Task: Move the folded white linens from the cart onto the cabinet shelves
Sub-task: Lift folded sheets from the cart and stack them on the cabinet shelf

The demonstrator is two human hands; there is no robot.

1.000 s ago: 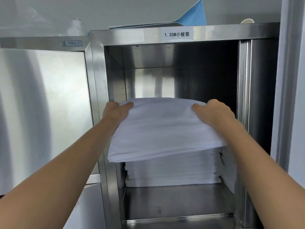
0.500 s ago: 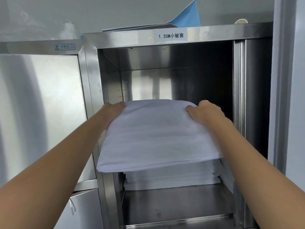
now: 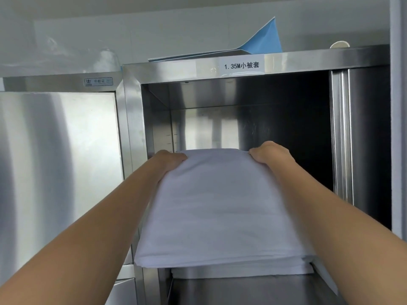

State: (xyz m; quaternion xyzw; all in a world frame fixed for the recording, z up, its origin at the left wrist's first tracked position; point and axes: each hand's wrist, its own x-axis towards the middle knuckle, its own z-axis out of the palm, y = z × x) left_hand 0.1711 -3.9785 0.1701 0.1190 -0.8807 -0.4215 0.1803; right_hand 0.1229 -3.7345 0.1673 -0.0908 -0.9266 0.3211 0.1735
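A folded white linen point(image 3: 220, 208) lies tilted in the open steel cabinet compartment point(image 3: 253, 119), its near edge hanging out past the front. My left hand point(image 3: 169, 160) grips its far left corner and my right hand point(image 3: 269, 154) grips its far right corner. Under it sits a stack of folded white linens point(image 3: 242, 270) on the steel shelf point(image 3: 253, 289); most of that stack is hidden by the held piece. The cart is out of view.
A closed steel door point(image 3: 59, 172) fills the left. A white label point(image 3: 241, 66) is stuck on the cabinet's top frame. Blue sheet material point(image 3: 262, 44) and a pale round object point(image 3: 339, 44) rest on the cabinet roof. A slid-aside door panel point(image 3: 341, 139) stands at the right.
Both hands have pushed the linen deeper into the compartment and lower onto the stack. The view has tilted upward, so less of the shelf below shows.
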